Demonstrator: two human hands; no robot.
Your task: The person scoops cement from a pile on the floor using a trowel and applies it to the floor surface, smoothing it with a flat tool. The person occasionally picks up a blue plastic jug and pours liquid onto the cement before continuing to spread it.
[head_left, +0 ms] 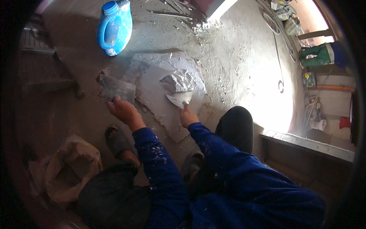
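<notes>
My left hand (125,112) is closed on the near edge of a flat grey rectangular plate, perhaps a plasterer's hawk or trowel (117,88); its handle is hidden. Closed on a wide-bladed trowel (179,99), my right hand (188,116) keeps the blade against the near side of a mound of wet grey plaster (183,79). The mound sits on an irregular, plaster-smeared sheet (152,63) lying on the floor. The left-hand plate is just beside this sheet's left edge.
A blue jug (115,30) splashed with white stands beyond the sheet. An opened sack (74,170) is by my left leg. On the right are a metal-edged ledge (309,145), coiled hose (270,23) and another person in green trousers (319,55). Scraps lie at the far side.
</notes>
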